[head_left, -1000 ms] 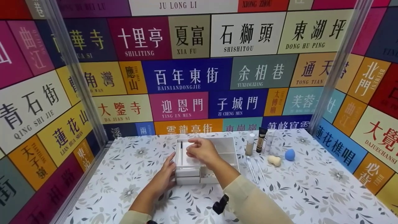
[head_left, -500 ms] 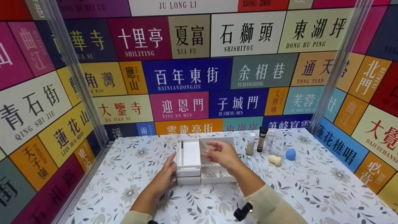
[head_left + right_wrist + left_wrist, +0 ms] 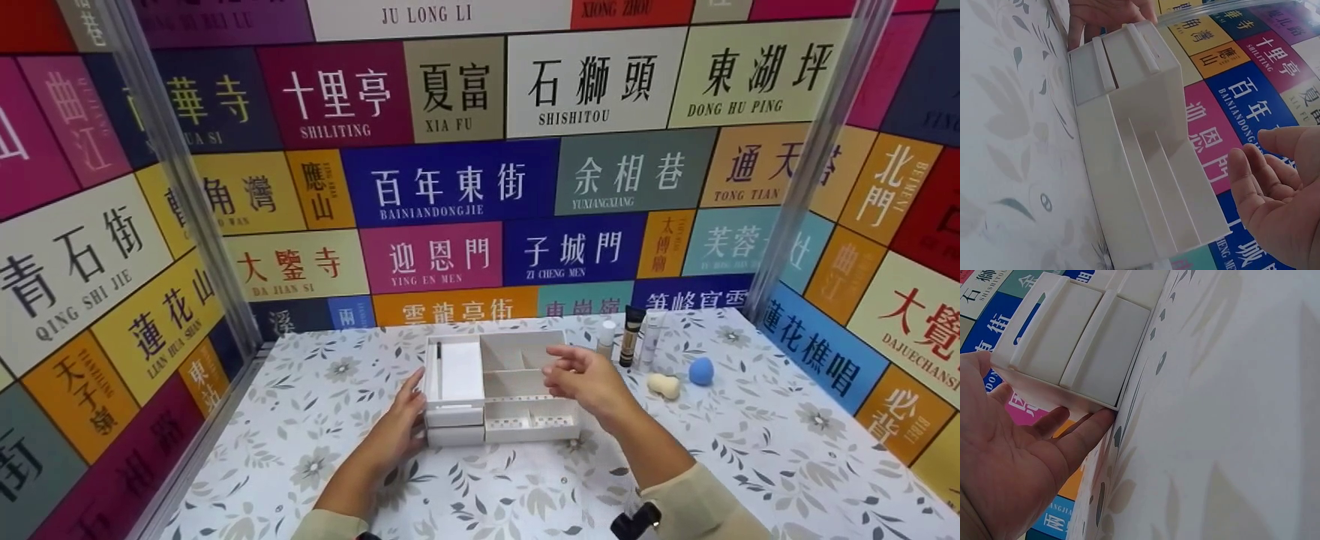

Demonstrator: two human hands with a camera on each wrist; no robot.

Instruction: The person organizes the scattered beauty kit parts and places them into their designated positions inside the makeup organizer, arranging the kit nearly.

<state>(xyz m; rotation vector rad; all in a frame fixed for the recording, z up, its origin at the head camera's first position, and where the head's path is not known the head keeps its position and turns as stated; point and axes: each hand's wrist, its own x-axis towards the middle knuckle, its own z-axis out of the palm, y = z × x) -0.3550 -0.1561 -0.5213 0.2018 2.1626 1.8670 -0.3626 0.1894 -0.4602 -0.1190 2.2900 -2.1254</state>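
A white desktop organizer (image 3: pixel 456 435) with small drawers on its left and divided compartments on its right stands on the table. In its upper left tray lies a slim dark stick (image 3: pixel 439 360), too small to identify. My left hand (image 3: pixel 401 420) touches the organizer's left side with extended fingers (image 3: pixel 1086 436); the left wrist view shows them against its lower edge. Over the right compartments hovers my right hand (image 3: pixel 589 382), its fingers loosely bent and nothing between them. The right wrist view shows this hand (image 3: pixel 1280 191) apart from the organizer's wall.
Right of the organizer stand a bottle with a white cap (image 3: pixel 606 336), a black tube (image 3: pixel 629 337) and a pale tube (image 3: pixel 651 337). A beige sponge (image 3: pixel 663 386) and a blue sponge (image 3: pixel 701 372) lie nearby. Printed walls enclose the table (image 3: pixel 300 450).
My right hand has moved right, from above the upper left tray to the organizer's right edge, uncovering the compartments. My left hand has stayed at the left side.
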